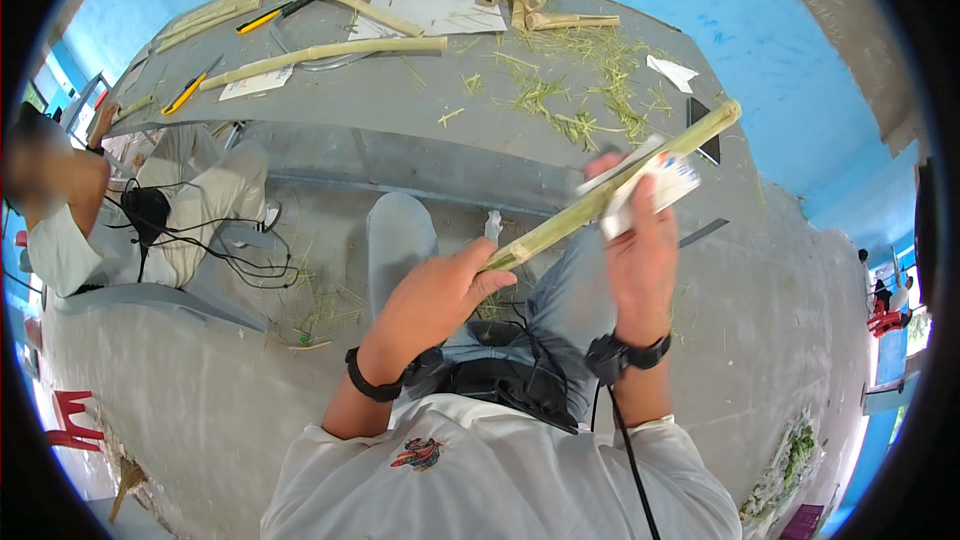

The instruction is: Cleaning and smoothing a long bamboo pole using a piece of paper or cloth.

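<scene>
A pale green bamboo stick (562, 224) slants up to the right above my lap. Its lower end is gripped in my left hand (432, 298), thumb lying along the stick. A folded white sheet with print on it (672, 180) is wrapped about the upper part of the stick. My right hand (642, 265) is closed around the sheet, pressing it to the bamboo, with slight blur at the fingers. The stick's far end pokes out past the sheet, over the table edge.
The grey table (400, 90) ahead bears bamboo pieces (330, 48), green shavings (580, 90), yellow-and-black cutters (185, 90) and white papers (430, 10). A dark flat device (703, 130) lies by its right edge. A person (80, 200) sits at the left, cables across the lap.
</scene>
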A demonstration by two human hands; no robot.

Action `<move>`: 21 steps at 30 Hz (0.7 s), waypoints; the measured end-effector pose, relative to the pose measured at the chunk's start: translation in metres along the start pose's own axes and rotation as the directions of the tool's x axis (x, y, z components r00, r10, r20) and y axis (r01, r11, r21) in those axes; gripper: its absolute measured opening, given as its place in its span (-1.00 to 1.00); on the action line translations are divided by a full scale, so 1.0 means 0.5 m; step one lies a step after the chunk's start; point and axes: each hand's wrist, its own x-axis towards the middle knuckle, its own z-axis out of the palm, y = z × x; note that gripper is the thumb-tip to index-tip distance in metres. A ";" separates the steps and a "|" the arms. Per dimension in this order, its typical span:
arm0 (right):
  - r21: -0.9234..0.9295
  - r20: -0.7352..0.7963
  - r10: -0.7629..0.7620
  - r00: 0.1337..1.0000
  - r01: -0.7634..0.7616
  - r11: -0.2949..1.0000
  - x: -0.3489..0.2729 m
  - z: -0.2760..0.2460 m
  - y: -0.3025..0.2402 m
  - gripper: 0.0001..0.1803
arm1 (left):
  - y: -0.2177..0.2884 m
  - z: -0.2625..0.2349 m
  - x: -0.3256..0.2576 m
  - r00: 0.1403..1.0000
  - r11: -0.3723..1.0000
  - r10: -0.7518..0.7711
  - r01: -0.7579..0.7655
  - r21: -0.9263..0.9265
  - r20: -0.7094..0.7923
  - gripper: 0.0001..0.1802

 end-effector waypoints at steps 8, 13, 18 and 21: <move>-0.163 0.117 0.161 0.980 -0.141 0.976 -0.035 0.018 0.053 -0.63 | -0.008 0.025 0.004 0.968 0.993 0.114 -0.114 0.015 -0.225 -0.63; 0.030 -0.125 -0.027 0.992 0.031 0.999 0.004 0.008 0.014 -0.60 | -0.009 -0.009 -0.003 0.988 0.994 0.030 -0.014 0.109 -0.151 -0.66; -0.017 0.106 0.139 0.985 -0.138 0.990 -0.031 0.040 0.052 -0.63 | 0.000 0.016 0.013 0.977 0.998 0.041 -0.032 0.047 -0.210 -0.67; 0.010 0.009 0.045 0.999 -0.046 0.999 0.014 -0.002 0.014 -0.60 | -0.009 -0.014 0.000 0.989 0.994 -0.031 0.046 0.103 -0.144 -0.66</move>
